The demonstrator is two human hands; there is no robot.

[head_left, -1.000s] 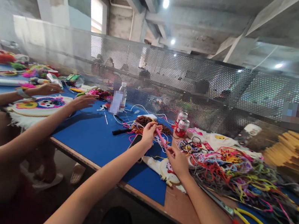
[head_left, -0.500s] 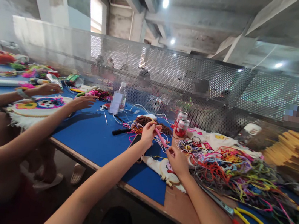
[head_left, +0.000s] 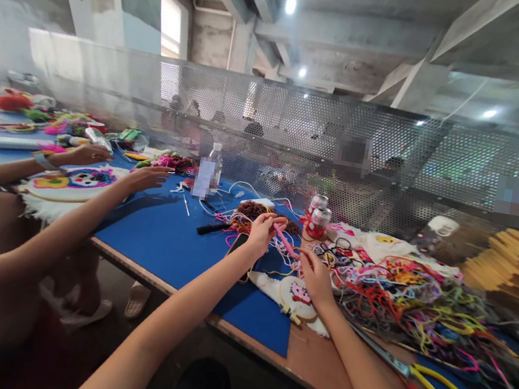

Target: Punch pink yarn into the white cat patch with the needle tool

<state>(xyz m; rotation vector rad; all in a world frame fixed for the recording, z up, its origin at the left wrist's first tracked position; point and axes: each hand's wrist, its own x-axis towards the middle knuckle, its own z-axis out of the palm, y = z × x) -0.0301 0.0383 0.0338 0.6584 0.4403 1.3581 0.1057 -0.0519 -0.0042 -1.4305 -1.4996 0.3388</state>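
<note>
Pink tool (head_left: pixel 284 238) up first: slim, pen-like, kinda glossy, and it's up above the table (head_left: pixel 172 240), slanting from upper left to lower right between both hands. The exact tip is too small to make out, sorry.

Left arm reaches up and forward, and the left hand (head_left: pixel 263 232) has its fingers curled in, pinching the upper end. Right arm comes in from the lower right, with the right hand (head_left: pixel 318 277) palm-down-ish, thumb and index nearly together at the lower end. Can't tell if those fingers actually grip it or just touch.

Nearest to the camera, big scissors (head_left: pixel 402 368) with yellow and red handles lie partly by the right forearm. Just past that, a small embroidery hoop (head_left: pixel 299 299) with pink and dark stitching sits below the hands, and a dark phone (head_left: pixel 247 275) is partly behind the left forearm. Huge tangled yarn pile (head_left: pixel 403 285) on the right, brown yarn (head_left: pixel 253 209) beyond the left hand. Further back, two red-and-silver cans (head_left: pixel 319 221) and a clear bottle (head_left: pixel 215 160), then a perforated metal divider (head_left: pixel 283 112).
</note>
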